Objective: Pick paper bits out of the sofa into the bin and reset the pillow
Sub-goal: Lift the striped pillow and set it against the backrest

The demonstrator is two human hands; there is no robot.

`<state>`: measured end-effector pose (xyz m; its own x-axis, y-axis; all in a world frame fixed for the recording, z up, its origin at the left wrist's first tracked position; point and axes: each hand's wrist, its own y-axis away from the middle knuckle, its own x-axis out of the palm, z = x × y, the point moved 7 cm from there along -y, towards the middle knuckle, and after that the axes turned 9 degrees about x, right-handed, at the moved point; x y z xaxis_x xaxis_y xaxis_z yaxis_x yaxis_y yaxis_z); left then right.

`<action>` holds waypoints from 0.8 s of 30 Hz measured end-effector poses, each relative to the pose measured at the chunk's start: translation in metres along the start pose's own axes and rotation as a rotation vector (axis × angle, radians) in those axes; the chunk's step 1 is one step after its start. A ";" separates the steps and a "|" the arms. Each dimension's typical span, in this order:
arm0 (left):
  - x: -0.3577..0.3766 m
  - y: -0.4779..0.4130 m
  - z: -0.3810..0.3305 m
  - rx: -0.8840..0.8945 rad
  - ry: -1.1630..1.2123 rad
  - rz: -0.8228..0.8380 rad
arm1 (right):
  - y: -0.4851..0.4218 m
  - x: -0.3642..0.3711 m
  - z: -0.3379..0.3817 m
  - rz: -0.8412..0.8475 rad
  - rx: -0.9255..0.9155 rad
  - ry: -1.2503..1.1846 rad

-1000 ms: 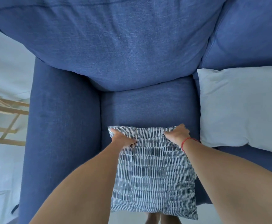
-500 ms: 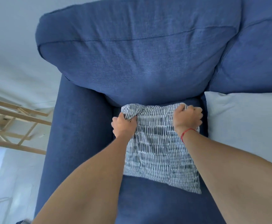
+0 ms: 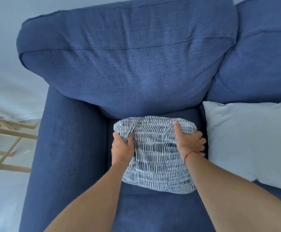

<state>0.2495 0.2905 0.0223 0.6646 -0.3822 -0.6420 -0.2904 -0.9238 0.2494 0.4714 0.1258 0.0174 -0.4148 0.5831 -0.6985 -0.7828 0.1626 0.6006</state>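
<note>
No legible text, labels, brand marks, numbers or signs are showing anywhere in the head view. The striped pillow (image 3: 154,156) is carrying only a dash-line print, no lettering. The blue sofa (image 3: 128,67) fabric and the pale cushion (image 3: 253,139) are showing no tags or printed marks.

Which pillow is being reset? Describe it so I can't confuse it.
On the blue sofa, look at the seat by the armrest. The striped pillow leans against the back cushion, both hands on it. Unlike the plain white pillow beside it, it has navy-and-white dashes.
</note>
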 end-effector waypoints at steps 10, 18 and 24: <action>-0.052 -0.045 -0.056 0.250 0.122 -0.245 | 0.027 -0.001 0.117 0.053 -0.422 -0.354; -0.052 -0.078 -0.045 0.088 0.244 -0.196 | 0.030 0.007 0.139 0.006 -0.508 -0.337; -0.043 -0.079 -0.025 -0.181 0.189 -0.039 | 0.051 0.002 0.163 -0.113 -0.728 -0.292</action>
<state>0.2607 0.3793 0.0484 0.7946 -0.3272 -0.5114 -0.1448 -0.9202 0.3637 0.5069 0.2651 0.1103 -0.2552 0.7957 -0.5493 -0.9614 -0.2694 0.0563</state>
